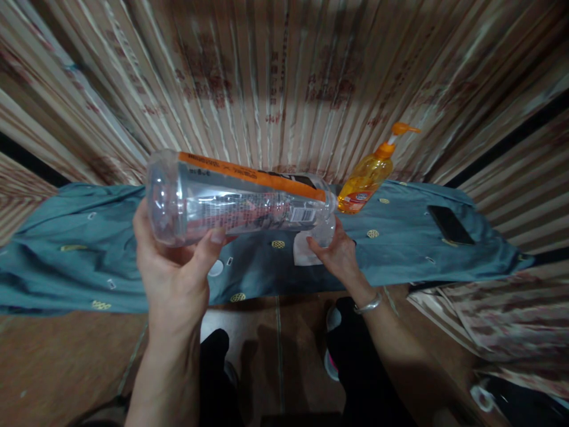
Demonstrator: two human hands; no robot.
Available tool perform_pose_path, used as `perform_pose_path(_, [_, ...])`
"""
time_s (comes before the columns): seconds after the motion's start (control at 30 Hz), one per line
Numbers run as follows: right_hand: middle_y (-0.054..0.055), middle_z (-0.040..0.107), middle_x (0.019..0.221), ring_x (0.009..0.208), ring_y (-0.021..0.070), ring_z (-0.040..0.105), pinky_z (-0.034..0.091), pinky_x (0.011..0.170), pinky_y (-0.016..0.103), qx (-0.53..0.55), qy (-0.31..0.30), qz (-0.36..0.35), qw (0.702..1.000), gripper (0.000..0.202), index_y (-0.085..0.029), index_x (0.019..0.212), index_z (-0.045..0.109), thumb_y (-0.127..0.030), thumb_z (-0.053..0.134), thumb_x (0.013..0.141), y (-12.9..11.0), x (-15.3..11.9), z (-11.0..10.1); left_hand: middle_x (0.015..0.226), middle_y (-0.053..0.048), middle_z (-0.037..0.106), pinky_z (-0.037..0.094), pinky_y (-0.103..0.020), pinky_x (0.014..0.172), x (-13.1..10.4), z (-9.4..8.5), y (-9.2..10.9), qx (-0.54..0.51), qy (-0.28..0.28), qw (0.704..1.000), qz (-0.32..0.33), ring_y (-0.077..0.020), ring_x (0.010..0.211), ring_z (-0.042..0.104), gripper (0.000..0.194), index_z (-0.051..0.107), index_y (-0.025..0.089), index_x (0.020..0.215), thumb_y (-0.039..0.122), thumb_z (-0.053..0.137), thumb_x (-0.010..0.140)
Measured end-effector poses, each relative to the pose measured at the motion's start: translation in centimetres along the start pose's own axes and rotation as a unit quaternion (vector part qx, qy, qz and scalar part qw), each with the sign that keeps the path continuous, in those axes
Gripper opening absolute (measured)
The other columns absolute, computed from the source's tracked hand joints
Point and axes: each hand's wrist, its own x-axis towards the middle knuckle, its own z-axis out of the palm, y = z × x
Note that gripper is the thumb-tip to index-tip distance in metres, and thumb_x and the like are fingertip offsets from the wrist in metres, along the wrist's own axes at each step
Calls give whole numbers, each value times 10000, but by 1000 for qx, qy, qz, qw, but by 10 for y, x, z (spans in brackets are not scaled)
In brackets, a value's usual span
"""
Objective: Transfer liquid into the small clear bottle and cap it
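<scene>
My left hand [173, 261] is wrapped round the base of a large clear plastic bottle [240, 201] with an orange and grey label. The bottle lies nearly level in the air, its neck pointing right. At that neck my right hand [335, 252] grips a small clear container [326, 230], partly hidden by the fingers. Whether the bottle's mouth touches it, I cannot tell. A white square piece [306, 252] shows just below the container. On the cloth under the bottle lies a white round cap [216, 268].
An orange pump bottle [364, 181] with amber liquid stands behind my right hand. A black phone [451, 225] lies at the right on the teal patterned cloth [111, 249]. Striped curtains [275, 89] hang close behind and at both sides.
</scene>
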Motion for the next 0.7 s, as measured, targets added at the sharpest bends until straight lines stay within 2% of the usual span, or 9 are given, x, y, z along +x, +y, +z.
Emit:
perform_pose_path(0.13, [183,738,1141,1024,313,721,586,865,432,5,2,1,1000,709,-109,1339,530,-486,658,753,0,0,0,1147,-38,599,539,-678,909,1,0,0,-5,-7,1000,-6,-254,982,646,586,622,273,1062,384,912,565])
perform_pose_path(0.23, [189,739,1133,1021,318,722,587,869,441,11,-1,8,1000,732,-103,1357,519,-480,664,747,0,0,0,1125,-44,597,535,-692,901,1,1,0,-11,5,1000,-10,-260,967,642,605,621,264,1056,390,919,544])
perform_pose_path(0.43, [179,737,1144,1032,318,720,588,878,446,21,-7,15,1000,720,-119,1349,523,-468,675,738,0,0,0,1103,-36,594,573,-640,854,0,1,0,-12,7,1000,-11,-237,926,634,623,622,279,1081,384,919,543])
perform_pose_path(0.53, [177,735,1158,1042,313,719,586,885,442,21,-7,17,1000,728,-120,1360,508,-462,676,740,1,0,0,1084,-35,582,546,-665,901,0,0,0,-10,7,1000,-9,-243,944,632,622,620,278,1091,366,915,551])
perform_pose_path(0.7, [167,733,1175,1048,310,717,585,886,447,17,-2,10,1000,710,-138,1350,512,-476,668,746,1,0,0,1068,-38,583,542,-700,874,0,2,2,-21,14,1000,-16,-256,936,632,622,618,273,1064,365,922,529])
